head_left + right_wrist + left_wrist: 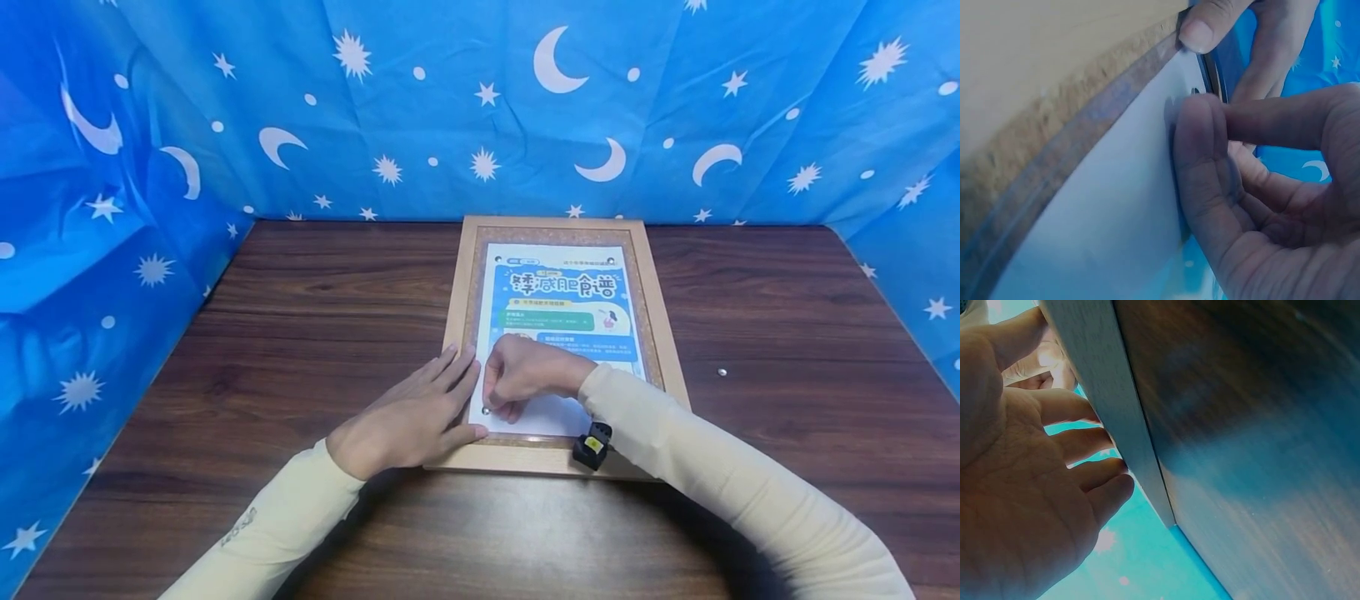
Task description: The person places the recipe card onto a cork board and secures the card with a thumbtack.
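A cork board (660, 346) with a light wooden frame lies on the table, bearing a blue-and-white printed sheet (525, 417) with a glossy surface. At the sheet's lower left corner, my right hand (532, 371) has curled fingers and pinches at a small silver thumbtack (486, 410). The right wrist view shows the thumbtack (1195, 91) partly hidden behind the fingertips. My left hand (412, 421) rests with extended fingers along the frame's left side, its thumb by the sheet's corner. Two thumbtacks are at the upper corners, left (498, 259) and right (611, 261).
A loose silver thumbtack (722, 372) lies on the dark wooden table (315, 300) to the right of the board. Blue cloth (420, 117) with white moons and stars hangs behind and at both sides. A black wrist camera (592, 446) sits below my right wrist.
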A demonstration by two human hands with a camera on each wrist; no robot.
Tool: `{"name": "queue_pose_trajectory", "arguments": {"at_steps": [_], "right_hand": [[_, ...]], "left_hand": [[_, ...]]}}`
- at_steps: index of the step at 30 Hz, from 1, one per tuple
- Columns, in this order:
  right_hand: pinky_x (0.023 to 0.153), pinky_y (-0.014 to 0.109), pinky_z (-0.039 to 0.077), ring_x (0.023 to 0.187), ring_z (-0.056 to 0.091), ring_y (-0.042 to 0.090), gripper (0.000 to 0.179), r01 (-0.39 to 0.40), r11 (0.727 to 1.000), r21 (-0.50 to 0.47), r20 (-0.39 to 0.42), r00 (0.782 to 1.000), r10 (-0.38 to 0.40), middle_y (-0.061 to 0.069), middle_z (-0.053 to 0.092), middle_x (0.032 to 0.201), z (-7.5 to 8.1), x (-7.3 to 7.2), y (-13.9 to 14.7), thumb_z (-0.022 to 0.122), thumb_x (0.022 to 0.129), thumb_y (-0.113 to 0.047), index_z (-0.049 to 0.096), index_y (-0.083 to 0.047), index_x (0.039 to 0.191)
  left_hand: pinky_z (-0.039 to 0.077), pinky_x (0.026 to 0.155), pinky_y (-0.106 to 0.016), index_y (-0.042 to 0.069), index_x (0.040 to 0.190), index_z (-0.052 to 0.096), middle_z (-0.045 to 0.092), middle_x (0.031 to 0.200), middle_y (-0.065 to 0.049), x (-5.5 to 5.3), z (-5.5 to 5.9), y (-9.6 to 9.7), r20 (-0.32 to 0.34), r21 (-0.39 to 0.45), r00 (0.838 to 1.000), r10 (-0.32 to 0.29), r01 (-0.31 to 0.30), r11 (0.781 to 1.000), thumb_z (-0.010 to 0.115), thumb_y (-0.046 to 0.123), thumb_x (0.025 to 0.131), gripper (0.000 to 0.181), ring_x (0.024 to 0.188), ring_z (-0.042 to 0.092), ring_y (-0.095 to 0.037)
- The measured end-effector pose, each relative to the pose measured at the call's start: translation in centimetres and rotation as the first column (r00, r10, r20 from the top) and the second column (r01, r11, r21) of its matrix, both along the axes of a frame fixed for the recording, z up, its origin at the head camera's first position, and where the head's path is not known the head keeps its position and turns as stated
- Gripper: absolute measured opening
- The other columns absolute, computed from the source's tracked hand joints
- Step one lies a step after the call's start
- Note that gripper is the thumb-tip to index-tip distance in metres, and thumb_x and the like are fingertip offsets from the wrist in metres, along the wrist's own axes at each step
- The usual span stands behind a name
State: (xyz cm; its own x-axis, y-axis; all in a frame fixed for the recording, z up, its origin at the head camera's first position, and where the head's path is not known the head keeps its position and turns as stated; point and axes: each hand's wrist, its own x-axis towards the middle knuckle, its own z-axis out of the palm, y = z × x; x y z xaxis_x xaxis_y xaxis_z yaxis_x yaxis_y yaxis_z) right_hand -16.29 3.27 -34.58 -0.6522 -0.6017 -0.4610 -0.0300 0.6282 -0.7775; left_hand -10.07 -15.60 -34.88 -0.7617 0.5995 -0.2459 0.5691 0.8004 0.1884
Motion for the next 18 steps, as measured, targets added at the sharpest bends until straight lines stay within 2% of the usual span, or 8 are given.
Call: {"name": "queue_pose_trajectory", "arguments": {"at_steps": [6,13,18], "right_hand": [[0.062,0.031,0.061,0.062,0.070,0.021,0.008,-0.011,1.000,-0.003,-0.015,1.000,0.011,0.012,0.072,0.073,-0.1,0.0,0.1,0.070,0.081,0.007,0.070,-0.001,0.081],[0.063,0.031,0.061,0.063,0.071,0.021,0.009,-0.062,0.998,-0.031,-0.062,0.996,0.060,0.010,0.072,0.073,0.4,-0.2,0.7,0.069,0.084,0.008,0.071,-0.001,0.083],[0.065,0.031,0.061,0.067,0.072,0.021,0.010,-0.047,0.998,-0.052,-0.094,0.995,0.042,0.010,0.073,0.075,0.8,-0.2,2.0,0.069,0.086,0.008,0.071,-0.002,0.086]], "left_hand": [[0.013,0.124,-0.048,-0.006,0.156,0.028,0.015,0.165,-0.024,0.0,0.1,0.1,0.007,0.000,1.000,-0.007,0.007,1.000,0.050,0.053,0.103,0.082,0.153,0.009,-0.040],[0.012,0.124,-0.048,-0.004,0.157,0.027,0.014,0.166,-0.023,-0.1,0.3,0.2,0.016,-0.021,1.000,0.002,-0.002,1.000,0.050,0.052,0.103,0.081,0.153,0.009,-0.039],[0.012,0.124,-0.048,-0.003,0.157,0.026,0.013,0.166,-0.022,-0.1,0.2,0.2,0.029,-0.027,1.000,0.012,-0.012,1.000,0.049,0.053,0.103,0.081,0.154,0.007,-0.038]]}}
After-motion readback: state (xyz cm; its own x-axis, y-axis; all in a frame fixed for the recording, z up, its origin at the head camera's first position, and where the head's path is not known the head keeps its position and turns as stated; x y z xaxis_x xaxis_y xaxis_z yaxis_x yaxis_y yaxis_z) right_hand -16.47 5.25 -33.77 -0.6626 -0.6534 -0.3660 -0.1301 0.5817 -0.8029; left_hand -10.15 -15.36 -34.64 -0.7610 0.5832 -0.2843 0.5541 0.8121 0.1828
